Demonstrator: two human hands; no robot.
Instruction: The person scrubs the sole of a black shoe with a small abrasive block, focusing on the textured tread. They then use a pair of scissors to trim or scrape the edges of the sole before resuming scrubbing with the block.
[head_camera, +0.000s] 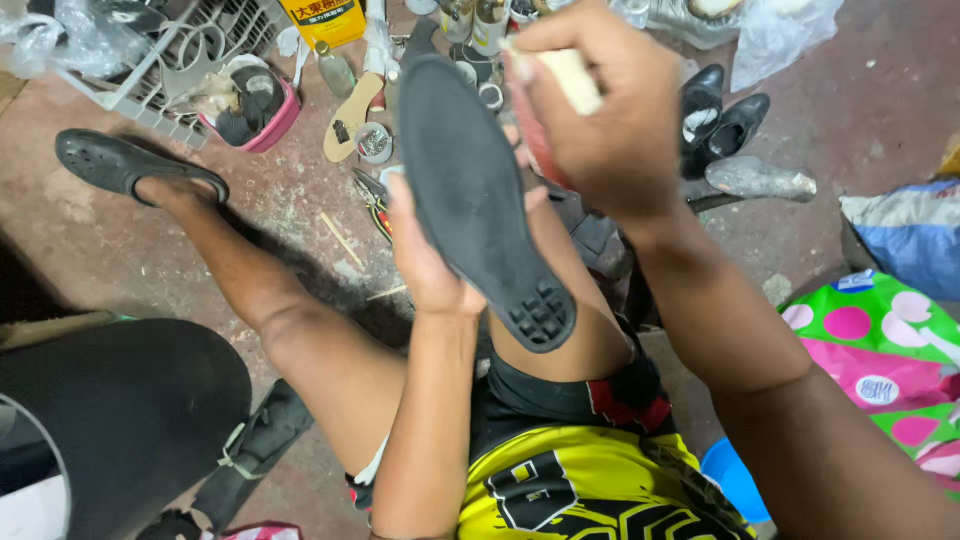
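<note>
Head view: your left hand (425, 265) cradles a black shoe sole (478, 195) from beneath, fingers wrapped around its near edge, tread side up, its long axis running from the heel block by your knee away toward the cluttered floor. Your right hand (600, 110), the nearer to its toe end, has fingers closed on a pale brush (565, 78) just above and right of the sole.
</note>
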